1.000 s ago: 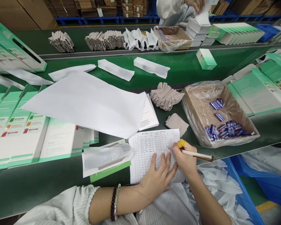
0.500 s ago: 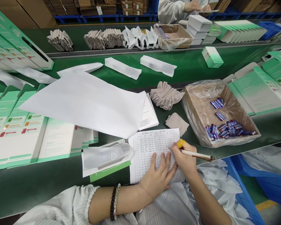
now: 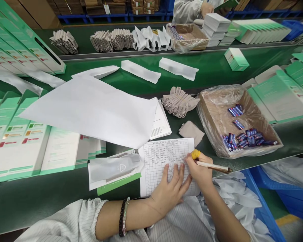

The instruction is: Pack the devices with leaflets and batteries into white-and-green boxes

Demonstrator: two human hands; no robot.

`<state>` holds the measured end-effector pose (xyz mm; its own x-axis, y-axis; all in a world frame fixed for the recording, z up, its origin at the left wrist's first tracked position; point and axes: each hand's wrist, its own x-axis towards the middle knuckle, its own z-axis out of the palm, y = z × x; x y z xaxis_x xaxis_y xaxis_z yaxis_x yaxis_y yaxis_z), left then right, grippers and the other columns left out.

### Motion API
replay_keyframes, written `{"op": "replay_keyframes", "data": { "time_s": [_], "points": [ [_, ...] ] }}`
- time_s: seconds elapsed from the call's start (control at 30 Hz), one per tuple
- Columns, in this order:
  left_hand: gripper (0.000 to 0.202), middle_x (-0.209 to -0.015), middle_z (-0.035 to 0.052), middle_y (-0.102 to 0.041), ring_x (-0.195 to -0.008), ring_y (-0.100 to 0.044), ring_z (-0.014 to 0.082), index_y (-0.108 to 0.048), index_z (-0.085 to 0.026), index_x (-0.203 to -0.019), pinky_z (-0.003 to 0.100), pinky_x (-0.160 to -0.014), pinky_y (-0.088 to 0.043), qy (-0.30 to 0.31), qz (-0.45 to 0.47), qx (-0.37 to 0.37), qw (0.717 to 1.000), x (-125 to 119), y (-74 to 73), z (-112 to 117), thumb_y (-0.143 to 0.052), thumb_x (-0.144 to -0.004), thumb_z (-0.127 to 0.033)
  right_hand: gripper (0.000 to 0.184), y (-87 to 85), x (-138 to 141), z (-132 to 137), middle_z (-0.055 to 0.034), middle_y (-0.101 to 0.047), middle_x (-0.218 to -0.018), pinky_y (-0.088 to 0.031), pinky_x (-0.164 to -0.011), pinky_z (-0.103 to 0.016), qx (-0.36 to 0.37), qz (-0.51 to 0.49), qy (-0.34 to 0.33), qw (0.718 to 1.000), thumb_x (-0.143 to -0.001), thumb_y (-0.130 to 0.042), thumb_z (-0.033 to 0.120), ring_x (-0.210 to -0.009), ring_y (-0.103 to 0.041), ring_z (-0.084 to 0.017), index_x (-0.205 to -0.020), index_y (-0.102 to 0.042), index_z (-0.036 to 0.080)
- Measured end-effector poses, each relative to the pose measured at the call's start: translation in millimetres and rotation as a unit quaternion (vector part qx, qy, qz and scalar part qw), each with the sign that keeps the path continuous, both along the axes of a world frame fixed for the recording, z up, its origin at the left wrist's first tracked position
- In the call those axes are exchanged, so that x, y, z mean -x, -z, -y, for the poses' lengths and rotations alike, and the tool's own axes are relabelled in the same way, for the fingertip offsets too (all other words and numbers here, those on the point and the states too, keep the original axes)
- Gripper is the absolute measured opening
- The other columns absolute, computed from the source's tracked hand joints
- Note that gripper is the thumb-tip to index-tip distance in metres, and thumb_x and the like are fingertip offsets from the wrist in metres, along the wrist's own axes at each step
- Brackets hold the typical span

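My left hand [image 3: 170,191] lies flat with spread fingers on a printed table form [image 3: 161,158] at the near edge of the green bench. My right hand [image 3: 199,169] is closed round a white pen [image 3: 213,166], its tip on the form's right side; a yellow cot covers one finger. A large blank white sheet [image 3: 91,107] lies just beyond the form. A frosted plastic pouch [image 3: 113,166] rests on a green-edged card left of the form.
A plastic-lined cardboard box [image 3: 209,101] with several blue batteries [image 3: 242,137] sits to the right. Green-and-white flat cartons [image 3: 20,141] cover the left. White sleeves [image 3: 178,69] and a small green box [image 3: 236,58] ride the conveyor belt. Another person's sleeve [image 3: 187,10] works across the line.
The sleeves and small green box on the conveyor have shifted rightward. The person across has lowered their hands. My hands stay on the form.
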<state>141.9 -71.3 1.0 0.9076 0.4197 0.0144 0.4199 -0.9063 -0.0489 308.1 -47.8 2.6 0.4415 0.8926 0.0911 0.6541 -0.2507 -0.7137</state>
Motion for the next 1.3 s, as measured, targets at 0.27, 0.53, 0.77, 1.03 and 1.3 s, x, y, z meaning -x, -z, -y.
{"op": "replay_keyframes", "data": {
  "time_s": [0.27, 0.53, 0.77, 1.03, 1.3],
  "points": [
    [0.089, -0.152, 0.0238, -0.035, -0.133, -0.038, 0.038, -0.028, -0.012, -0.15, 0.058, -0.103, -0.037, 0.0, -0.003, -0.002, 1.0, 0.2, -0.6, 0.1, -0.055, -0.083, -0.065, 0.032, -1.3, 0.0, -0.7, 0.006, -0.049, -0.044, -0.036, -0.049, -0.024, 0.004, -0.002, -0.005, 1.0, -0.079, -0.057, 0.026, -0.042, -0.043, -0.01, -0.05, -0.044, 0.021],
    [0.091, -0.152, 0.0237, -0.036, -0.133, -0.038, 0.0378, -0.029, -0.012, -0.149, 0.058, -0.102, -0.039, 0.0, 0.007, 0.0, 1.0, -0.1, -0.7, 0.3, -0.058, -0.081, -0.065, 0.031, -0.8, 0.1, 0.1, 0.0068, -0.045, -0.045, -0.035, -0.05, -0.024, -0.001, -0.003, 0.011, 1.0, -0.08, -0.056, 0.026, -0.043, -0.04, -0.01, -0.052, -0.043, 0.021],
    [0.091, -0.152, 0.0244, -0.035, -0.133, -0.039, 0.0384, -0.027, -0.012, -0.15, 0.059, -0.101, -0.039, 0.002, -0.001, 0.005, 1.0, 0.0, -0.4, 0.0, -0.056, -0.083, -0.065, 0.03, -1.1, 0.7, 0.0, 0.0055, -0.05, -0.046, -0.036, -0.05, -0.025, 0.0, -0.003, 0.016, 1.0, -0.081, -0.056, 0.025, -0.044, -0.044, -0.011, -0.053, -0.047, 0.021],
    [0.089, -0.152, 0.0234, -0.037, -0.133, -0.039, 0.0375, -0.029, -0.013, -0.149, 0.058, -0.102, -0.04, -0.003, 0.006, 0.005, 1.0, -0.4, -0.5, 0.5, -0.057, -0.083, -0.064, 0.031, -1.0, 1.1, -0.4, 0.005, -0.051, -0.046, -0.036, -0.049, -0.025, 0.0, -0.001, 0.018, 1.0, -0.08, -0.054, 0.025, -0.044, -0.045, -0.011, -0.051, -0.046, 0.021],
    [0.087, -0.151, 0.0236, -0.038, -0.132, -0.04, 0.0374, -0.03, -0.013, -0.149, 0.058, -0.101, -0.04, -0.002, 0.007, 0.003, 1.0, 0.5, -1.0, -0.1, -0.057, -0.083, -0.064, 0.032, -1.3, 1.0, -1.4, 0.0062, -0.045, -0.043, -0.034, -0.048, -0.025, 0.006, 0.006, 0.013, 1.0, -0.078, -0.056, 0.025, -0.042, -0.041, -0.01, -0.05, -0.043, 0.021]
  ]
}}
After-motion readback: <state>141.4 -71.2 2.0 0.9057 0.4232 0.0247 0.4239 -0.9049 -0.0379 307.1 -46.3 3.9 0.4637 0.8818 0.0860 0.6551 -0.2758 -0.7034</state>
